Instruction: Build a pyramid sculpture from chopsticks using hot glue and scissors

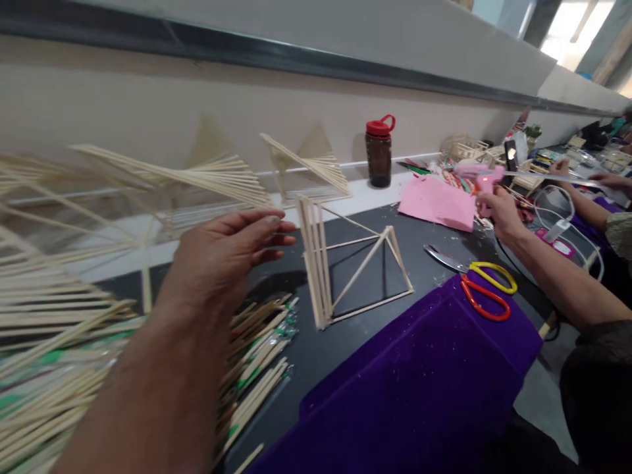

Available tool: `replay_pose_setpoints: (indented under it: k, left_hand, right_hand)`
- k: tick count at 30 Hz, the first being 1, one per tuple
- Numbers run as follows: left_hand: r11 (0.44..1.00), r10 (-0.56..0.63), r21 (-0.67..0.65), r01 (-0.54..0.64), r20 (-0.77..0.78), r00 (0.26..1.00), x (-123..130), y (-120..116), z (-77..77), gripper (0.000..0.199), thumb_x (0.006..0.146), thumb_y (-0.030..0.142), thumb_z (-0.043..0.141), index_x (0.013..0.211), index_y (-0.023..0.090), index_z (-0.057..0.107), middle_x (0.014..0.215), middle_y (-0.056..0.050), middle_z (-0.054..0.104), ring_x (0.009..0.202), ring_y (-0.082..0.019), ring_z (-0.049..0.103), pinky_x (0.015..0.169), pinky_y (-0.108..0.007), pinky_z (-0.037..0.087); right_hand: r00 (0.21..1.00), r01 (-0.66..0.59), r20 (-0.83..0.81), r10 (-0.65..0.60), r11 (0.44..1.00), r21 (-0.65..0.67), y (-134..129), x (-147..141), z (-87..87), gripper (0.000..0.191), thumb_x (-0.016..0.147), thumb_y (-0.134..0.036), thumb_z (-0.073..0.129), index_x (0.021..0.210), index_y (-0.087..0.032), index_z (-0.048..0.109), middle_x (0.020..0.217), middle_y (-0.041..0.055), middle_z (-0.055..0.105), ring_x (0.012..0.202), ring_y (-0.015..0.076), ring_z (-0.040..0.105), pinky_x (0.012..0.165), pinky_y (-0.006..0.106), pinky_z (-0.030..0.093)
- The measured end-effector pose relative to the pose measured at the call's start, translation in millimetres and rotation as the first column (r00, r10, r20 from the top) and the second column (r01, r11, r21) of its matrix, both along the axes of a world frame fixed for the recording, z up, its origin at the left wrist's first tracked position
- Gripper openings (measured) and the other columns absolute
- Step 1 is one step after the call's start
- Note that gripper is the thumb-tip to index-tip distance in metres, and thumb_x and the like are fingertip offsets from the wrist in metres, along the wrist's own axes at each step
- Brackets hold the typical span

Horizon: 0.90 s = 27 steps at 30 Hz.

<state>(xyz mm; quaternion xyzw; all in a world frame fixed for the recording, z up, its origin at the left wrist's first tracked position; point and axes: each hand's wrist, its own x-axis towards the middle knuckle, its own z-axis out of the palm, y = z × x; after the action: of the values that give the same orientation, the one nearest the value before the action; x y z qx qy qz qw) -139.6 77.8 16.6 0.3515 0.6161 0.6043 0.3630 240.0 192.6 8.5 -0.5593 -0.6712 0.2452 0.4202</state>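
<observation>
My left hand [232,250] is held up just left of a small frame of thin wooden sticks [318,276]. Its fingers are stretched out and slightly apart, with nothing visible in them, and a narrow gap separates them from the frame. The frame stands on the dark table, several sticks side by side forming its left face. Over on the right, my right hand [503,210] grips a pink hot glue gun [486,178] above the edge of a pink sheet [437,203]. Bundles of chopsticks [261,388], some in plastic wrappers, lie below my left hand.
Finished twisted stick structures [197,172] line the wall at the left and back. A dark bottle [378,155] with a red lid stands behind. Scissors [486,306] with red and yellow handles rest on purple cloth [409,382]. Another person's arms [582,204] are at the far right.
</observation>
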Motion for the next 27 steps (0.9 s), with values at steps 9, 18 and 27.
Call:
replay_pose_setpoints:
  k: [9, 18, 27]
  left_hand:
    - [0.983, -0.173, 0.058, 0.174, -0.02, 0.985, -8, -6, -1.3, 0.04, 0.058, 0.045, 0.08, 0.084, 0.016, 0.073, 0.082, -0.009, 0.075, 0.076, -0.019, 0.069, 0.058, -0.024, 0.047]
    - [0.978, -0.2, 0.043, 0.203, -0.077, 0.977, 6, -6, 1.2, 0.03, 0.057, 0.038, 0.078, 0.078, 0.017, 0.074, 0.074, -0.005, 0.072, 0.071, -0.016, 0.066, 0.059, -0.025, 0.046]
    - [0.982, -0.169, 0.073, 0.173, -0.057, 0.984, 15, -10, 7.5, 0.018, 0.056, 0.03, 0.074, 0.067, 0.016, 0.07, 0.064, -0.002, 0.068, 0.062, -0.013, 0.059, 0.059, -0.026, 0.046]
  right_hand:
    - [0.864, -0.357, -0.36, 0.352, 0.932, 0.055, -57, -74, 67.4, 0.02, 0.077, -0.034, 0.065, 0.091, -0.02, 0.068, 0.088, 0.0072, 0.069, 0.069, 0.0157, 0.061, 0.058, 0.029, 0.045]
    - [0.785, -0.618, -0.09, 0.613, 0.785, -0.046, -50, -122, 86.4, 0.025, 0.081, -0.042, 0.071, 0.09, -0.019, 0.07, 0.078, 0.0046, 0.072, 0.066, 0.0146, 0.064, 0.048, 0.023, 0.046]
    - [0.787, -0.593, 0.151, 0.598, 0.801, -0.084, -62, -147, 94.7, 0.045, 0.087, -0.058, 0.06, 0.083, -0.015, 0.072, 0.07, 0.0071, 0.07, 0.059, 0.0128, 0.06, 0.049, 0.024, 0.047]
